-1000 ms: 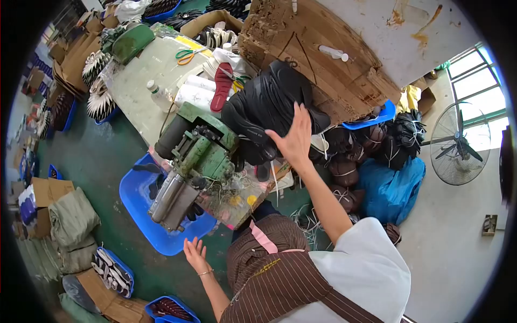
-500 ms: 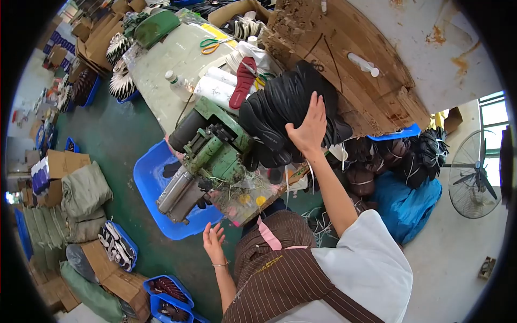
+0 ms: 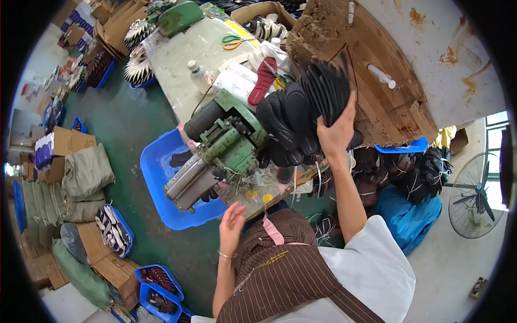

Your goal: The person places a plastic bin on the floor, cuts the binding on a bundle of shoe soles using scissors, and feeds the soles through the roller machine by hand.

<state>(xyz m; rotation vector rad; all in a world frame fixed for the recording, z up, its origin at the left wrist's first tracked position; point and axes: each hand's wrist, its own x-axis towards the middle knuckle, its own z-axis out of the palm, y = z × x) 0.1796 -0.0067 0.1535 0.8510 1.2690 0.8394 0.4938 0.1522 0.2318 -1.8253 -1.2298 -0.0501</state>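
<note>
A stack of black insoles [image 3: 325,89] is gripped in my right hand [image 3: 338,132], thumb on the near side and fingers round the far side. More black insoles [image 3: 280,121] lie beside it at the table's edge, next to a green machine [image 3: 234,145] with a metal cylinder at its front. My left hand [image 3: 232,222] is raised near my apron with its fingers loosely apart, holding nothing. It is close to the near corner of the machine's table. A red insole [image 3: 263,81] rests on white rolls [image 3: 237,81] behind the machine.
Under the machine sits a blue tub [image 3: 156,177] with dark pieces inside. Scissors [image 3: 232,41] and a bottle [image 3: 198,74] are on the table [image 3: 177,59]. Cardboard [image 3: 371,70] leans at right. A standing fan [image 3: 476,195] and a blue bag [image 3: 401,215] are farther right.
My right hand has gone from lying open across the insoles to gripping a stack of them, which now stands tilted up. My left hand has risen slightly. The view has shifted.
</note>
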